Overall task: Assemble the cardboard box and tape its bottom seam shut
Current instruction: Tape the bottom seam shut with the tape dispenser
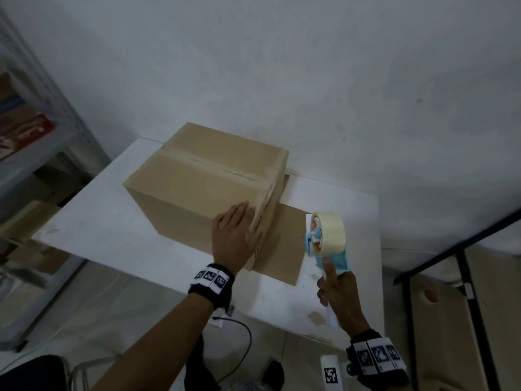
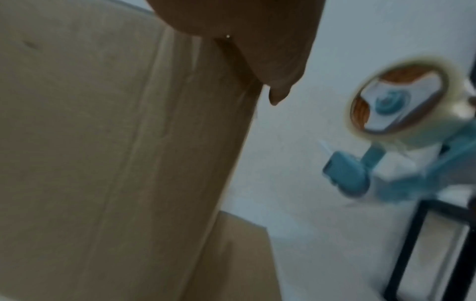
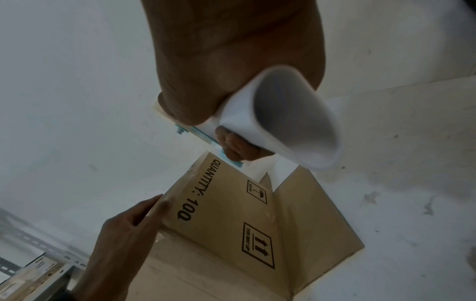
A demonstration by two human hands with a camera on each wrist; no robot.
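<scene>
The light, stiff cardboard box [image 1: 205,182] sits mid-surface, best steadied at its corners; the left hand [image 1: 235,238] presses flat-fingered at five o'clock, the right hand [image 1: 338,292] gripping the tape dispenser [image 1: 327,238].

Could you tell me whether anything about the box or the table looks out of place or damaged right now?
Nothing looks damaged. The cardboard box stands with its printed side upside down, one flap splayed flat on the table, as expected for bottom taping. The table shows some stains.
</scene>
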